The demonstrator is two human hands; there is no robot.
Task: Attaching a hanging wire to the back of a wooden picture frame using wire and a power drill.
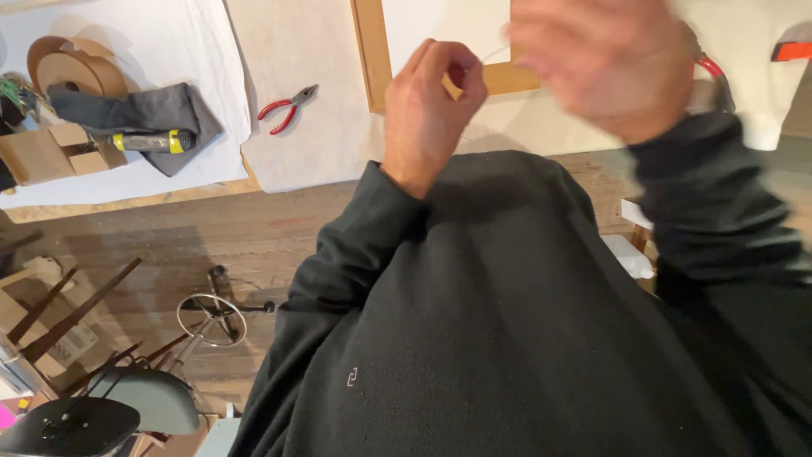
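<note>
With our left hand (431,106) pinched shut on a thin wire (495,52) running right toward our blurred right hand (605,63), whose grip we cannot tell, over the wooden frame (372,51) on the surface (313,127), we judge a jerk could slip it.

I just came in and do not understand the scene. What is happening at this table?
A person in a dark sweater stands at a table covered with white cloth. The left hand pinches something thin, perhaps a wire, above a wooden frame. The right hand is blurred; whether it holds the red-handled tool beside it I cannot tell. Red pliers lie untouched to the left.
</note>
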